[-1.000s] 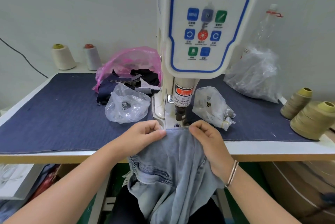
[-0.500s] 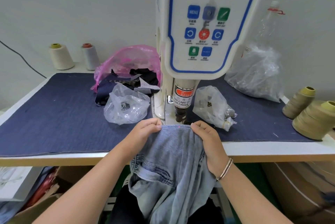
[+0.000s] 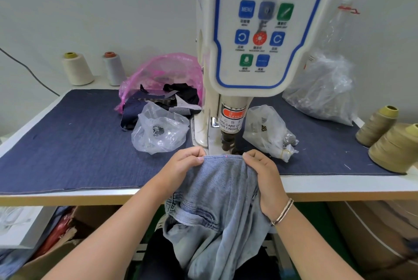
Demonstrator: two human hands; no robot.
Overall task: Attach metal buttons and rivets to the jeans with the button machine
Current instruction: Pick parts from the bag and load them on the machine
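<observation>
- Head view looks down on a white table (image 3: 339, 185) covered by a dark blue denim mat (image 3: 67, 144).
- At the middle stands the cream button machine (image 3: 260, 53), its top cut off by the frame edge; the display digits are dim and unreadable, and the small labels under the buttons are too fine to make out. An orange warning label wraps the ram above the die.
- Pale, faded blue jeans (image 3: 224, 200) hang from the table's front edge down toward the person's lap, crumpled, with a stitched seam and folded band visible low on the left. The top hem is stretched flat just in front of the machine's die, a tiny pink mark at its middle.
- Left hand (image 3: 185, 166) pinches the hem's left end, fingers curled over the cloth, thumb on top.
- Right hand (image 3: 264, 171) grips the hem's right end the same way; a bracelet sits at the wrist.
- A clear bag (image 3: 158, 130) left of the machine and another clear bag (image 3: 267, 130) on the right hold small metal pieces, too blurred to tell buttons from rivets.
- The lower die is hidden behind the hem.
</observation>
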